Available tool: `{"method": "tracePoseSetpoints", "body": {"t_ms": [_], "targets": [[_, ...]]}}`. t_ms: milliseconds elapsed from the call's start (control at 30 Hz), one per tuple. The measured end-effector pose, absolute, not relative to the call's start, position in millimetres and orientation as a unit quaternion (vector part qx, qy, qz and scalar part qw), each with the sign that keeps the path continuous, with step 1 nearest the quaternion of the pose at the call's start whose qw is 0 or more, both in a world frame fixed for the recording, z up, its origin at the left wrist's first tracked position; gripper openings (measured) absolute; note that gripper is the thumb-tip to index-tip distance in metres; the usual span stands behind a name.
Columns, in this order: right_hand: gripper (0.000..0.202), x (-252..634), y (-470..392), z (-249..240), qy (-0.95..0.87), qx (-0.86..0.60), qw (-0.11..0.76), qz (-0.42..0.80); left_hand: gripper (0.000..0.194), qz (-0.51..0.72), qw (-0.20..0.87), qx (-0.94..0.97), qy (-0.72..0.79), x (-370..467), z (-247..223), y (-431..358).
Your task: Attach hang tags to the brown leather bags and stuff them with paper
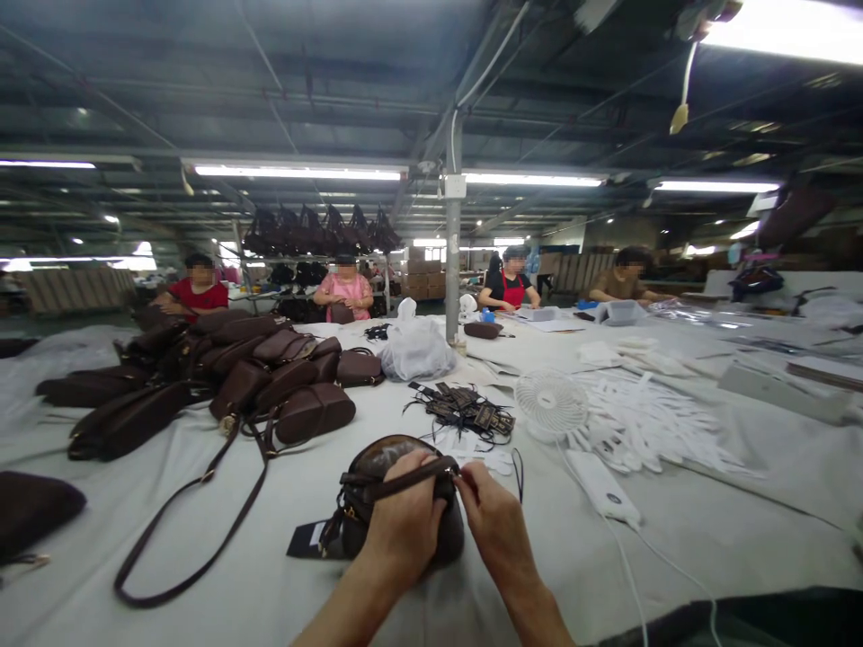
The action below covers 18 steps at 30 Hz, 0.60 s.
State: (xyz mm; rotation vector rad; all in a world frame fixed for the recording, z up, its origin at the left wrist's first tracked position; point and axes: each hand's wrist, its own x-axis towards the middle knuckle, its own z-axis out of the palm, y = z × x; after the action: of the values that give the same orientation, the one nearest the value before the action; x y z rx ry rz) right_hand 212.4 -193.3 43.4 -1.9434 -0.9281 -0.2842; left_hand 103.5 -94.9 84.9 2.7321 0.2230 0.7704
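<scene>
A dark brown handbag (441, 530) stands on the pale table directly before me. My left hand (404, 517) reaches under its strap (411, 478), fingers curled against the bag. At the strap's right end, my right hand (489, 508) pinches close to a small metal fitting; what lies between its fingertips is too small to make out. A black tag (306, 541) with a white label sticks out at the bag's left side, beside a tassel. A thin black cord loop (519, 472) lies just beyond my right hand.
Many brown bags (235, 359) are heaped at the left, one with a long strap (195, 557) looping forward. Black tags (465, 409), a white fan (551, 403), a white power bank (603, 485) and white paper tags (647, 418) lie ahead and right. Several people work across the table.
</scene>
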Motion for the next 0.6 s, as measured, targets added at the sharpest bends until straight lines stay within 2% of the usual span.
{"method": "tracePoseSetpoints", "body": {"t_ms": [133, 300, 467, 600], "targets": [[0.02, 215.0, -198.1, 41.7, -0.371, -0.781, 0.486, -0.124, 0.022, 0.178, 0.153, 0.967, 0.094, 120.8, 101.0, -78.7], [0.015, 220.2, -194.1, 55.1, -0.318, -0.767, 0.555, -0.063, 0.017, 0.122, 0.109, 0.984, 0.074, 127.2, 114.5, -81.4], [0.016, 217.6, -178.7, 69.2, -0.244, -0.75, 0.615, -0.015, 0.018, 0.136, 0.065, 0.982, 0.11, 141.6, 109.5, -92.9], [0.027, 215.4, -188.0, 52.4, -0.249, -0.689, 0.681, 0.015, 0.016, 0.172, 0.042, 0.978, 0.111, 144.1, 95.3, -93.4]]}}
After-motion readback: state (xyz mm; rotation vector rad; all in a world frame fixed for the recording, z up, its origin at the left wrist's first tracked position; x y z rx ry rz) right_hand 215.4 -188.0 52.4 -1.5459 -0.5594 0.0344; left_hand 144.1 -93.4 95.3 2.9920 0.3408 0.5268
